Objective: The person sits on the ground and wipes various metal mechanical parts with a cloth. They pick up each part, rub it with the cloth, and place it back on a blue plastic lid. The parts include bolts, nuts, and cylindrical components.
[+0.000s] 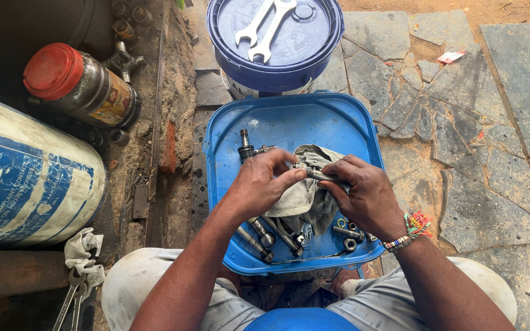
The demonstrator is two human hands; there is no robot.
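**Two hands hold a small metal part in a grey rag over a blue tray**

Head camera, looking straight down: a seated person's knees frame the bottom of the picture. The left hand pinches narrowly, thumb and fingertips closed on one end of a short metal bolt-like part. The right hand is curled around a grey rag and the other end of that part, gripping both. A beaded bracelet sits on the right wrist.

The part is held just above a blue plastic tray, near its middle. Loose bolts and nuts lie in the tray near the person; a dark fitting lies by the left hand. Beyond the tray stands a blue-lidded bucket with two spanners on top. A red-capped jar lies to the left, well apart.
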